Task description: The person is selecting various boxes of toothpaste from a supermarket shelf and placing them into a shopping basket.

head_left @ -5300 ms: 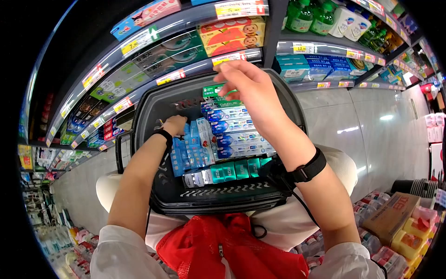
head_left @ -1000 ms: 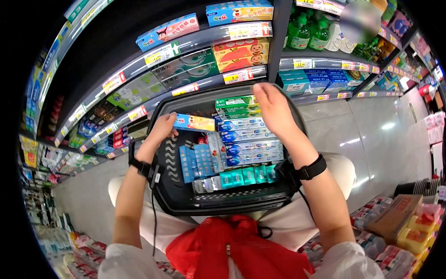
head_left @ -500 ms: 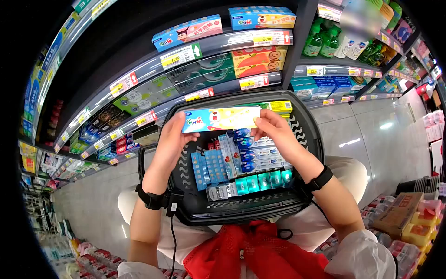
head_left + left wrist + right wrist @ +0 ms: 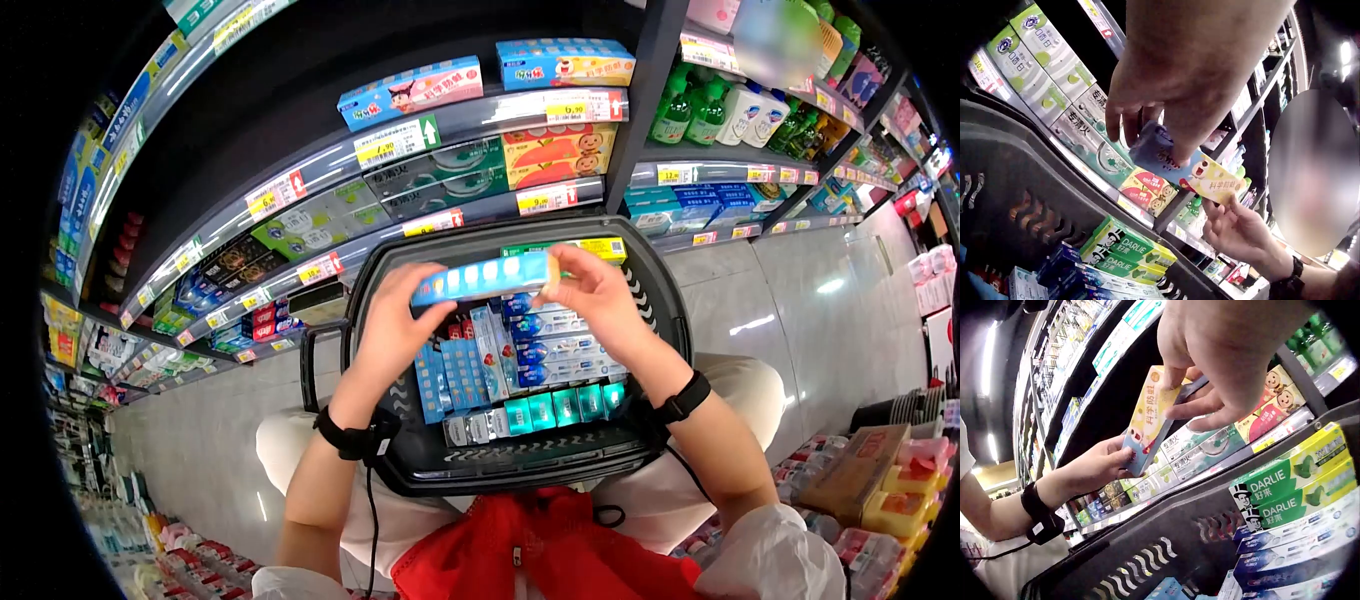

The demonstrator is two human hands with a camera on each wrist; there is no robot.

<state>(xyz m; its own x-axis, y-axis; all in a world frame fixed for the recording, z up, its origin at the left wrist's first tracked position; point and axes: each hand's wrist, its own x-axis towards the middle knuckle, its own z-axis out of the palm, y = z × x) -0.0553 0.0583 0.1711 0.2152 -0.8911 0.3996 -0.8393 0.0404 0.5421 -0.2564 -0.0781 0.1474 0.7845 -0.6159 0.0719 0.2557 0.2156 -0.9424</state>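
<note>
Both hands hold a blue and yellow toothpaste box (image 4: 485,278) level above a black basket (image 4: 682,330). My left hand (image 4: 396,312) grips its blue end, thumb on the near side. At the yellow end, my right hand (image 4: 598,296) pinches it between thumb and fingers. In the head view a blue narrow side with white squares faces up. Below, the basket holds rows of boxes: green and yellow Darlie boxes (image 4: 1291,487), blue and white boxes (image 4: 560,358), light-blue boxes (image 4: 462,375) and shiny teal boxes (image 4: 553,408).
Shelves beyond the basket carry similar toothpaste boxes (image 4: 565,64), dark green boxes (image 4: 440,180) and orange apple-print boxes (image 4: 560,155). Green pump bottles (image 4: 690,108) stand at right. The basket sits between the person's knees, above a tiled floor (image 4: 740,290). A cardboard carton (image 4: 855,470) lies behind right.
Earlier the left hand reached into the basket, then held the toothpaste box alone at its left side. The right hand has since taken the other end, and the box has tipped from printed face to narrow side.
</note>
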